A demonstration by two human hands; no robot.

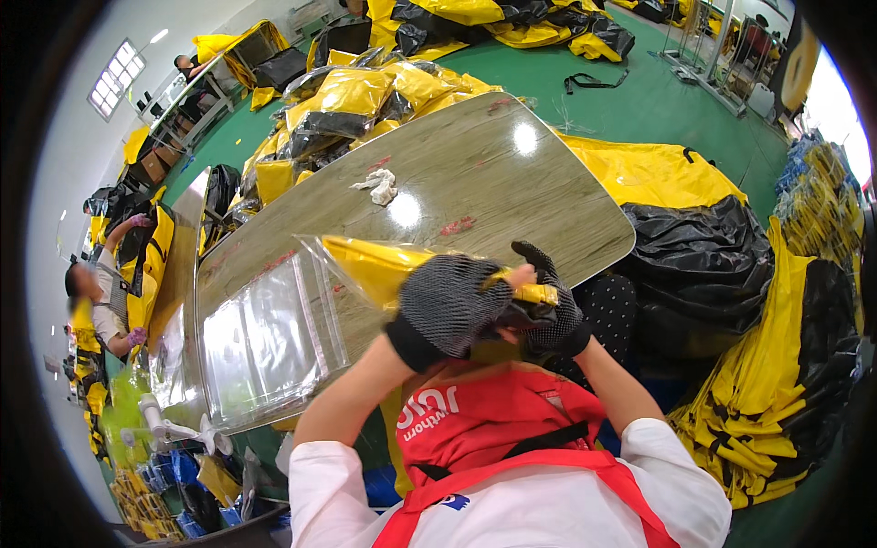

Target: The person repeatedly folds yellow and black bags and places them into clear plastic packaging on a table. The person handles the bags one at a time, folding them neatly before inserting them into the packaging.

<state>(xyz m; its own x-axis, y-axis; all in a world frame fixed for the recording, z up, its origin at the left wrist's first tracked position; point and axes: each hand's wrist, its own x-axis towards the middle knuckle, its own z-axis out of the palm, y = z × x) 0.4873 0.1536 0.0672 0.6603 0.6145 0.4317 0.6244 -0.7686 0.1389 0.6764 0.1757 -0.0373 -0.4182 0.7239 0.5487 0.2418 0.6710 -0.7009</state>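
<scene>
Both my hands wear dark dotted work gloves. My left hand (454, 301) is closed on a folded yellow sheet (370, 260), whose wide end sticks out to the left inside a clear plastic bag (313, 248). Close beside it, over the near edge of the table, my right hand (559, 320) is curled around a yellow-and-black part (534, 294) of the bundle. Bare fingertips show between the gloves. The gloves hide much of what lies between my palms.
A stack of flat clear bags (265, 329) lies on the wood-look table (493, 173), with a crumpled white cloth (376, 186) farther back. Packed yellow-black bundles (347, 96) pile behind it. Loose yellow-black sheets (703, 247) lie at the right. A co-worker (110, 283) is at the left.
</scene>
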